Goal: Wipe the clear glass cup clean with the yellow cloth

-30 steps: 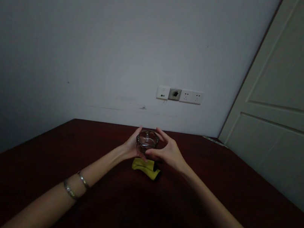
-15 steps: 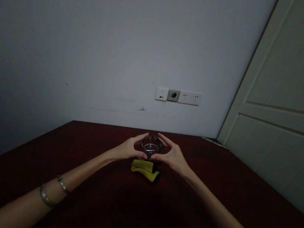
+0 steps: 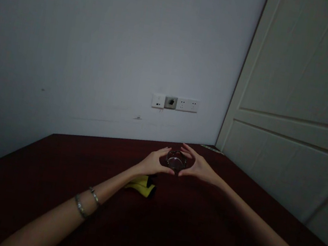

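A clear glass ashtray (image 3: pixel 176 161) with a notched rim is framed between my two hands over the dark red table. My left hand (image 3: pixel 157 162) curves round its left side, thumb at the front and fingers at the back. On the other side, my right hand (image 3: pixel 197 167) holds it likewise, with its upper fingers a little spread. Whether the ashtray touches the tabletop, I cannot tell. Below my left wrist lies a folded yellow cloth (image 3: pixel 142 186) with dark edges, partly covered by that wrist.
The dark red tabletop (image 3: pixel 100 158) reaches back to a pale wall with a row of sockets (image 3: pixel 175 103). A light panelled door (image 3: pixel 288 133) stands along the right side. A thin flat strip (image 3: pixel 212 149) lies at the far right corner.
Both hands have carried the ashtray to the right, away from behind the cloth. My right hand's upper fingers have spread slightly. The camera view has turned right.
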`<state>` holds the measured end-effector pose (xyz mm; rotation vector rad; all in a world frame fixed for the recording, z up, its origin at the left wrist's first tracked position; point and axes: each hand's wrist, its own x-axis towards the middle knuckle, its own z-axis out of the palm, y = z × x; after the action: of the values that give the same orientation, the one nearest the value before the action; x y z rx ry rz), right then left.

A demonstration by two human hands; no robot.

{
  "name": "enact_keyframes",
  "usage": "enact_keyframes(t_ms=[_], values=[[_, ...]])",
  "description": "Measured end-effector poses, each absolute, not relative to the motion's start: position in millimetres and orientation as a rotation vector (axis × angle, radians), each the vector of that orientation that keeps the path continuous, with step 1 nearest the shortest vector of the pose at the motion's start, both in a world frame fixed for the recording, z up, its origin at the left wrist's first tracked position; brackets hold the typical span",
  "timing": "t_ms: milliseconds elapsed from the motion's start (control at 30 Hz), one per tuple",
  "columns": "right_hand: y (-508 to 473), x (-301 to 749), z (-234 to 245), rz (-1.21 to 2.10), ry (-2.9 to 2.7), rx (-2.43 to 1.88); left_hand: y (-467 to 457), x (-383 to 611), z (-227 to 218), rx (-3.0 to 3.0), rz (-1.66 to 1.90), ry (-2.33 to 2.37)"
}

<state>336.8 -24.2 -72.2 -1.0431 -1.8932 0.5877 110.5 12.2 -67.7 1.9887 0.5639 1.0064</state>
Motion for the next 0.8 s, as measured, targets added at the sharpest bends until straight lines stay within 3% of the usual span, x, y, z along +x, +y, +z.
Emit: enact_keyframes(t_ms=[367,800], values=[[-20.2,427.1,-106.6,0.656,-1.845,-1.250,45.6,207.6,-109.4,2.208,0.700,0.599],[-19.8,441.6,-143.1,0.779,-1.798,-1.317,57.4,225.9,-144.1,2.264,0.559,0.642]])
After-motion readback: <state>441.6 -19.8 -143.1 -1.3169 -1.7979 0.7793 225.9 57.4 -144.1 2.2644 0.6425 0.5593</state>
